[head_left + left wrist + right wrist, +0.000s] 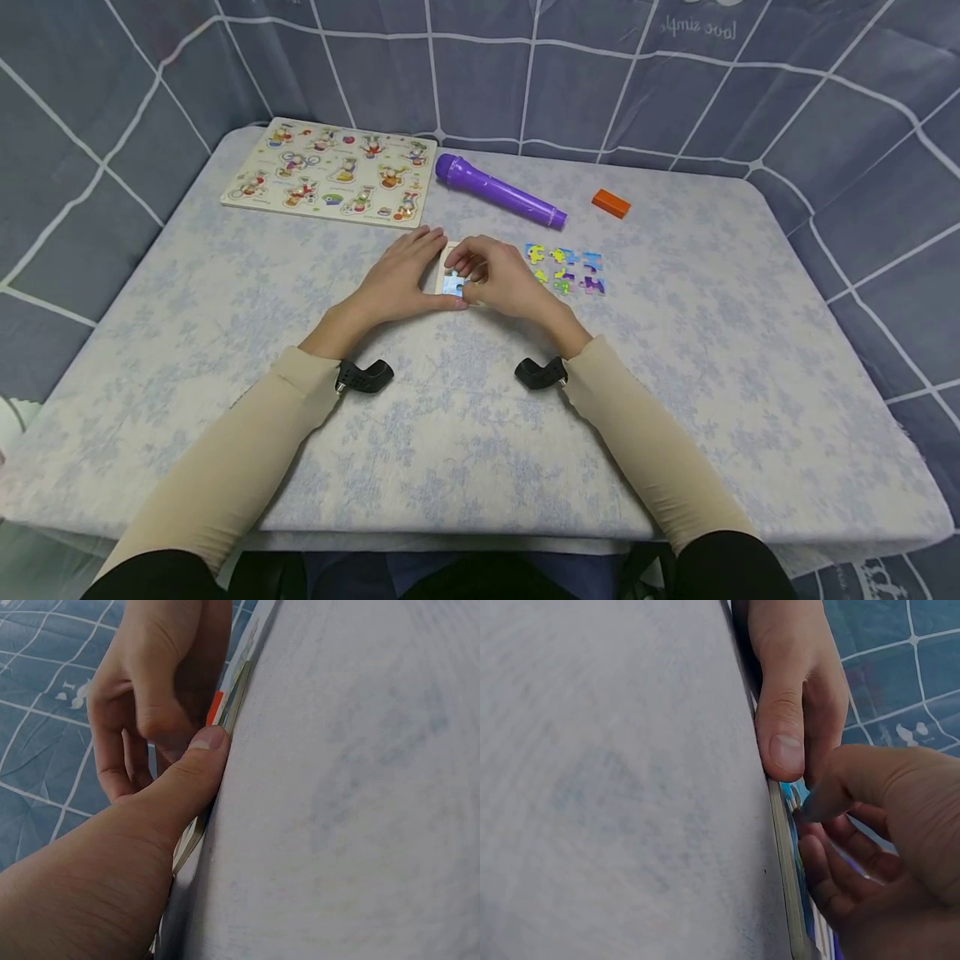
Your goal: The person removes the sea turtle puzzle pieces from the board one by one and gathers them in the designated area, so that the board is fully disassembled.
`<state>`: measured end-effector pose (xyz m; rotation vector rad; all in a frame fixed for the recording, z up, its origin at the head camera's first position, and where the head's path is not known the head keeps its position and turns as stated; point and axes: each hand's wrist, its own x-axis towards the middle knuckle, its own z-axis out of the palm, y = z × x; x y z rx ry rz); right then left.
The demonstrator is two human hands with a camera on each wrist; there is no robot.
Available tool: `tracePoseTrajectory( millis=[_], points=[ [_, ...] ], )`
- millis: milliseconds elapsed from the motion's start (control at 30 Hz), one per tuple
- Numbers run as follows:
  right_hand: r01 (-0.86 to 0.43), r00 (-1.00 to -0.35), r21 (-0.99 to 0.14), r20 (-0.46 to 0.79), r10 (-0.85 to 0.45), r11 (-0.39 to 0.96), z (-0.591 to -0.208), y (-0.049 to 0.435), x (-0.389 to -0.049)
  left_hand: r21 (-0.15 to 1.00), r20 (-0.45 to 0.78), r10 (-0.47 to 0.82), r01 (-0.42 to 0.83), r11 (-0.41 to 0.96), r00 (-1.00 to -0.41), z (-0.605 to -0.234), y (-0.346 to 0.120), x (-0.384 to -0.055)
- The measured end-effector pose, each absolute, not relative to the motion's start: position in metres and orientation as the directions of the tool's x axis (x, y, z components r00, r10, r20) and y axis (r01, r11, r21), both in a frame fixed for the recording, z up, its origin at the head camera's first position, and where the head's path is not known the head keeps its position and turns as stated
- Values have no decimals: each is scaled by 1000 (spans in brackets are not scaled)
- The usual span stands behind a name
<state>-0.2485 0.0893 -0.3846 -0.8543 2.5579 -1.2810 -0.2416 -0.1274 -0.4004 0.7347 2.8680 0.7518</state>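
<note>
A small jigsaw puzzle tray (440, 268) with a pale rim lies between the hands, and a blue patch of puzzle (452, 284) shows inside it. My left hand (403, 279) steadies the tray from the left, fingers extended to its far corner and thumb straight along the near edge. Over the tray's right part, my right hand (498, 275) has its fingers curled and pinches a small puzzle piece, mostly hidden by the fingers. In the right wrist view, the right thumb (829, 799) is right at the tray's surface, close to the left thumb (786, 754).
Several colourful jigsaw pieces (564, 271) lie just right of the right hand. Behind are a wooden peg board with animal figures (330, 175), a purple toy microphone (501, 192) and an orange block (611, 203). A floral cloth covers the table (450, 450); grid-patterned fabric (480, 83) hangs around it.
</note>
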Motion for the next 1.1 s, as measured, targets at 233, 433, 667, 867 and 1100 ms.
tracePoseTrajectory(
  millis=[233,433,667,867,1100],
  points=[
    [-400,-847,-802,138,-514,444,-386,89,-246,480,38,474,432,764,-880,-401,-125,-242],
    [-358,-880,-827,142,-454,435,-374,98,-240,474,29,469,425,771,-883,-401,-124,-243],
    [-345,-915,-818,185,-358,460,-356,140,-221,460,17,461,416,784,-887,-401,-125,-244],
    [-243,-963,-810,136,-231,534,-369,175,-200,459,20,467,423,781,-884,-402,-125,-244],
    [-282,-955,-733,155,-252,619,-386,186,-195,454,17,467,422,784,-884,-400,-125,-244]
  ],
)
